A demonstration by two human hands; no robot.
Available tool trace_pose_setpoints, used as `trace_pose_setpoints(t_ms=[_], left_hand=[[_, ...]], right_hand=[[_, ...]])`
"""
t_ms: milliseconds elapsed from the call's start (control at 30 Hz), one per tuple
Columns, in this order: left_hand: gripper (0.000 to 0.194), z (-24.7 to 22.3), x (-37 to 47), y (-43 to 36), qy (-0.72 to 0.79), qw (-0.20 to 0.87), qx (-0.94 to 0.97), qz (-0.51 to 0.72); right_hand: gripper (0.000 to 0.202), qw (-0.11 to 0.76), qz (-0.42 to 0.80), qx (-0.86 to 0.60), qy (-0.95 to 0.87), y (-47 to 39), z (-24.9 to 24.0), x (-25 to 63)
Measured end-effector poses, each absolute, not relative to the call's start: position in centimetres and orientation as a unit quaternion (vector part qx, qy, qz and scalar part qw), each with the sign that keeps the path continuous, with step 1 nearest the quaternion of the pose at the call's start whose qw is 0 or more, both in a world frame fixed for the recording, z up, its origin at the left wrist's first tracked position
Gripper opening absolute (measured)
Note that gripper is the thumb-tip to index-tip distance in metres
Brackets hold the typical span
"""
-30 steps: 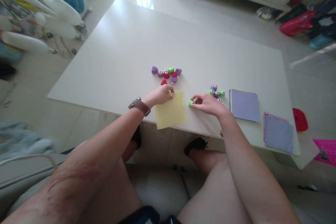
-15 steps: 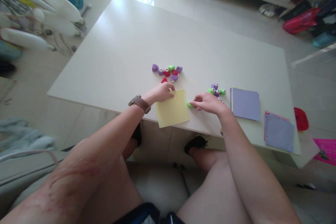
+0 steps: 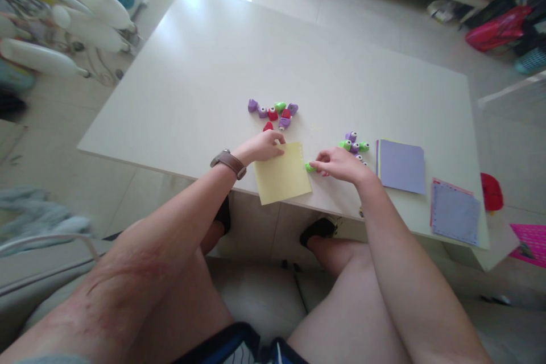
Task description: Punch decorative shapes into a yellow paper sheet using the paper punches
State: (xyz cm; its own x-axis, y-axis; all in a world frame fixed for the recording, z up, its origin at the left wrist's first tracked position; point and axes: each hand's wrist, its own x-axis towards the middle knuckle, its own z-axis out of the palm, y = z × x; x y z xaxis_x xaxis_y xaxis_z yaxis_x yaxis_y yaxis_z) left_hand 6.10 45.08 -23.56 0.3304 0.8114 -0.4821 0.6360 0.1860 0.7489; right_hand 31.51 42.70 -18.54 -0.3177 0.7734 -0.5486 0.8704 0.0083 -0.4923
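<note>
A yellow sheet of paper lies at the table's front edge, its lower part jutting past the edge. A row of small cut-outs runs down its right side. My left hand grips the sheet at its top left, fingers bent over the upper edge. My right hand is closed around a small green craft punch, just right of the paper's punched side. The fingers hide most of this punch. I cannot tell whether the punch touches the paper.
Purple, red and green craft punches cluster beyond my left hand. Several more punches lie beyond my right hand. Farther right are a stack of purple paper and a stack of punched sheets. All rest on the white table.
The whole view has shifted slightly. Both hands, the yellow sheet and the green punch keep nearly the same places relative to each other.
</note>
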Motion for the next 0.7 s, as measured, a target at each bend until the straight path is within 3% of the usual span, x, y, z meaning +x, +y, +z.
trace_pose_setpoints(t_ms=[700], left_hand=[[0.028, -23.38, 6.19, 45.18, 0.577, 0.524, 0.62, 0.09]], right_hand=[[0.026, 0.064, -0.4, 0.583, 0.704, 42.73, -18.77, 31.62]])
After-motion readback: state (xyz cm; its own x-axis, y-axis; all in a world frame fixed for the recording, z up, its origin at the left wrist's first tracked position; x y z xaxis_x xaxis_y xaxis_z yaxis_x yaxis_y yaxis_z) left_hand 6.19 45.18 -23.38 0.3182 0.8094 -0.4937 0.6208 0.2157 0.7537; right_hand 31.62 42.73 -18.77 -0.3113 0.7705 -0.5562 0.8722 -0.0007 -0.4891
